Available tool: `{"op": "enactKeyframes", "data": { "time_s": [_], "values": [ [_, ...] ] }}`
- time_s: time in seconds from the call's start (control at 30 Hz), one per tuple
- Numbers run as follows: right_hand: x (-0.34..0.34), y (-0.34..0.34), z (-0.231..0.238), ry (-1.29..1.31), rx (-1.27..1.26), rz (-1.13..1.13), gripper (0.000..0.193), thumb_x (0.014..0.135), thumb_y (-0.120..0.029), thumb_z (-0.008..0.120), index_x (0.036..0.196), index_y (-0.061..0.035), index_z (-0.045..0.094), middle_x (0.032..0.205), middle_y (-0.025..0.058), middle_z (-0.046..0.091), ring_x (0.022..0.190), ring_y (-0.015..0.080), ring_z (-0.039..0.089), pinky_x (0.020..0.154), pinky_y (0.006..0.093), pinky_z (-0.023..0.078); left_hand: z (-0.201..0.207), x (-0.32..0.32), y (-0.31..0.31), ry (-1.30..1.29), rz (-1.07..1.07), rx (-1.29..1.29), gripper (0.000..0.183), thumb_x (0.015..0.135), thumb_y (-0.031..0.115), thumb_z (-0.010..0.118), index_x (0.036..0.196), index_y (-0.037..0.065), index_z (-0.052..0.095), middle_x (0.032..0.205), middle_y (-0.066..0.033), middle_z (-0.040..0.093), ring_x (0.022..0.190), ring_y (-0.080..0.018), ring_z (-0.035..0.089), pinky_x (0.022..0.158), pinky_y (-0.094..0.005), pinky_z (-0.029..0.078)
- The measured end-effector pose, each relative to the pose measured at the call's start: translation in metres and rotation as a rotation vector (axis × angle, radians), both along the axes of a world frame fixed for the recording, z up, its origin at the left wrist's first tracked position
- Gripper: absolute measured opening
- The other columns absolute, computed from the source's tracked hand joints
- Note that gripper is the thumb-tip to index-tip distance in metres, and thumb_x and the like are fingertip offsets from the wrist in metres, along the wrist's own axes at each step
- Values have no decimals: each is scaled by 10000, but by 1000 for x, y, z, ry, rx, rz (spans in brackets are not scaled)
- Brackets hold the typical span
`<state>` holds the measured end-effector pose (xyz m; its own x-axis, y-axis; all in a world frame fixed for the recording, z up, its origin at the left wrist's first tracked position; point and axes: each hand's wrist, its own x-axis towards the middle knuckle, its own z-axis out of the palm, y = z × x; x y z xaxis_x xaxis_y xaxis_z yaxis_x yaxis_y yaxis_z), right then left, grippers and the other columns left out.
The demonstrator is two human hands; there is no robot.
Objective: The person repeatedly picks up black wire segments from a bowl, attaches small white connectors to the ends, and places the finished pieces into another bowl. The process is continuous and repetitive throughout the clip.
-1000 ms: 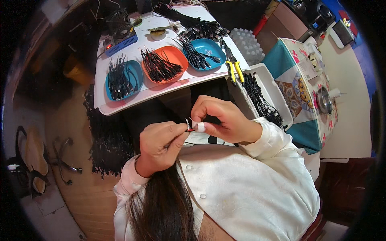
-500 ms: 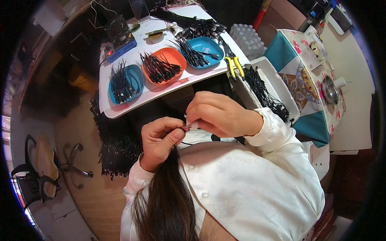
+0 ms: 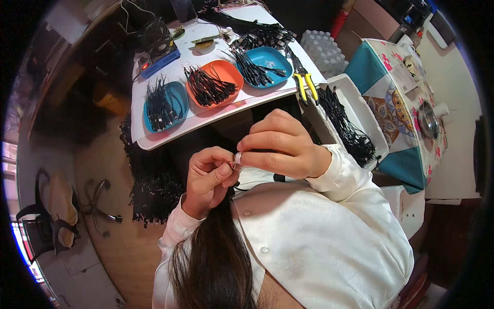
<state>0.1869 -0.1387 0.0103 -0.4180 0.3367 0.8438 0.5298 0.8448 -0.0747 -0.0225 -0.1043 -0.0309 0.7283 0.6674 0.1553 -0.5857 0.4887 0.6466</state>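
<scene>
Both hands are up close over the lap, just below the near edge of the white work table (image 3: 154, 141). The left hand (image 3: 208, 177) is curled with thumb and fingers pinched together on a small white piece (image 3: 237, 158), and the right hand (image 3: 283, 149) comes in from the other side with its fingertips clamped on that same bit, so the piece sits right between the 2 hands where they meet. A thin black wire (image 3: 267, 151) runs from that spot under the right-hand fingers; can't tell how far it goes.

On the table, working out from its near edge: a blue tray (image 3: 175, 110) at the left holds short black cable pieces, an orange tray (image 3: 226, 74) sits beside it with more of them, and a second blue tray (image 3: 267, 59) is further right. Yellow-handled pliers (image 3: 303, 80) lie at the table's right edge. Just off that edge a white bin (image 3: 360, 110) is full of black cables, and a big heap of black cables (image 3: 149, 180) hangs below the table's left corner.
</scene>
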Motion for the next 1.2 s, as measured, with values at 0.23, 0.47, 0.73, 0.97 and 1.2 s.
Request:
{"op": "enactKeyframes", "data": {
  "time_s": [0.23,0.47,0.73,0.97,1.2],
  "values": [
    [-2,-1,3,18,-270,38,200,766,-69,687,949,-45,609,870,77,594,756,223,559,661,313,435,9,4,0,135,47,117,120,867,35,680,961,-31,645,784,-95,632,573,-136,498,519,-257,383],
    [3,-14,0,703,-1692,418,161,955,-163,605,973,-2,598,818,5,585,738,82,522,645,257,447,19,-2,12,571,445,1139,125,789,-12,703,907,-6,665,693,-102,596,583,-208,573,550,-284,441],
    [-5,6,9,178,-423,162,246,769,-42,739,995,-59,644,928,68,613,831,262,582,707,340,484,1,-3,9,3,-53,-20,162,883,95,688,986,-24,650,812,-84,648,572,-90,457,526,-224,350],
    [-8,3,9,164,-390,164,209,741,-7,727,912,-47,614,881,85,577,794,268,560,681,338,466,8,1,5,63,-7,81,144,878,65,688,992,-16,659,840,-84,661,605,-99,501,536,-231,373],
    [-22,-25,-2,564,-961,120,109,855,-33,656,946,10,613,863,78,588,776,170,574,689,287,464,21,-13,3,578,364,814,58,885,-14,647,926,-45,672,792,-48,670,679,-105,583,606,-217,438]
  ]
}}
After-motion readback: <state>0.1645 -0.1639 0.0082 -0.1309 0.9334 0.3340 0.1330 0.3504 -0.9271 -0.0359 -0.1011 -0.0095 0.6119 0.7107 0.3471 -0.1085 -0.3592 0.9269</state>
